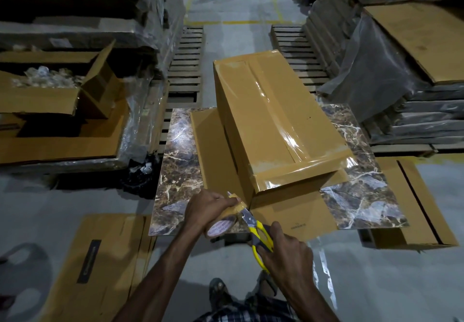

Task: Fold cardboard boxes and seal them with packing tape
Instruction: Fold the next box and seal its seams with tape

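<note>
A brown cardboard box (273,118) lies on a marble-patterned slab (361,191), with glossy clear tape along its top seam and across its near edge. Flat cardboard (296,213) lies under it. My left hand (208,208) grips a roll of packing tape (223,225) at the box's near corner, and a strip runs from the roll to the box. My right hand (286,249) holds yellow-handled scissors (258,234), whose blades meet that strip beside the roll.
Flattened boxes lie on the floor at the left (100,266) and the right (411,203). An open carton with clear plastic items (47,88) sits at the left. Wrapped stacks (401,70) and wooden pallets (185,70) line the aisle. My sandalled feet (218,294) stand below.
</note>
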### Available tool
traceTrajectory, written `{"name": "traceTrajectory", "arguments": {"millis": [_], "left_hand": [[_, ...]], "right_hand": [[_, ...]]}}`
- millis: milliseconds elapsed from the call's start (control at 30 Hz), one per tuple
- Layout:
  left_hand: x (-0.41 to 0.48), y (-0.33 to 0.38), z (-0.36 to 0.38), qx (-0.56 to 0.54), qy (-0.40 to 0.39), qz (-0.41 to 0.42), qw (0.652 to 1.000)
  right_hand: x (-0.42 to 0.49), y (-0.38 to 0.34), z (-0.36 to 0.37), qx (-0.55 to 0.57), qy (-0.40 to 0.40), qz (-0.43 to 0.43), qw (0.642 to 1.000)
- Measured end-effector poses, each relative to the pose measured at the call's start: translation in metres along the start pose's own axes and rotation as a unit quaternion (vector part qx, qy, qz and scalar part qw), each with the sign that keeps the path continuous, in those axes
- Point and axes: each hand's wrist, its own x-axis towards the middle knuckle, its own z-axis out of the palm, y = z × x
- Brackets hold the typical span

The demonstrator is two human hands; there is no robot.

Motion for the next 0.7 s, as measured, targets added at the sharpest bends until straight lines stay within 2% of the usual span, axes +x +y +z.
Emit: {"name": "traceTrajectory", "arguments": {"millis": [167,400,633,700], "left_hand": [[-0.016,-0.004,0.022,0.015,-0.045,0.037,0.998],[-0.049,0.048,0.101,-0.095,-0.167,0.07,0.979],[-0.027,0.169,0.23,-0.094,-0.163,0.12,0.975],[-0.013,0.209,0.269,-0.088,-0.141,0.144,0.976]], "right_hand": [[-0.025,0.029,0.006,0.067,-0.01,0.042,0.997],[-0.057,0.125,-0.009,0.113,0.001,0.151,0.982],[-0.019,0.287,0.001,0.054,0.03,0.233,0.97],[0.008,0.328,0.005,0.084,0.053,0.233,0.967]]}}
